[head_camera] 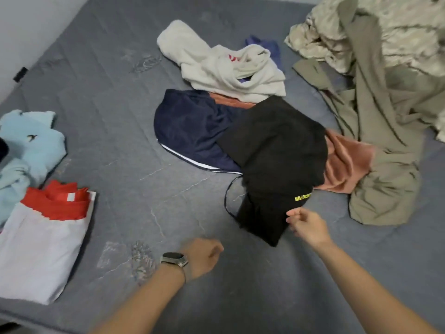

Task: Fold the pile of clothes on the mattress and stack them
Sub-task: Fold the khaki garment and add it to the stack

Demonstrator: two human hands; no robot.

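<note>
Grey mattress [115,112] underfoot, clothes scattered over it. Heap in the middle: black garment [274,150] on top, yellow lettering near its lower edge, draped over navy shorts [190,131] and a rust-pink piece [344,167]. Beyond those, a cream top [216,66] crumpled, a scrap of blue cloth showing behind it. Far right, an olive garment [385,141] sprawled beside a camouflage bundle [397,32], both unfolded.

Right hand [308,227] at the near corner of the black garment, fingers [292,213] drawn together at the hem just under the lettering; whether pinching cloth or only touching it, cannot tell from this angle. Likely aim: to lift that garment clear of the heap by a corner, since lying topmost and nearest, thus easiest to free without dragging the rest.

Left hand [202,256] low over bare mattress, watch [174,259] on the wrist, fingers loosely curled, holding nothing. Probably kept ready to catch a second corner once the cloth comes up.

Left edge: a folded white piece [41,251] with a folded red piece [55,201] lying on it, seemingly the start of the stack, set well apart from the heap to keep done from undone. Beside it a light blue garment [29,145], rumpled, not clearly folded.

Judgement: early in the task, most pieces not yet folded.
</note>
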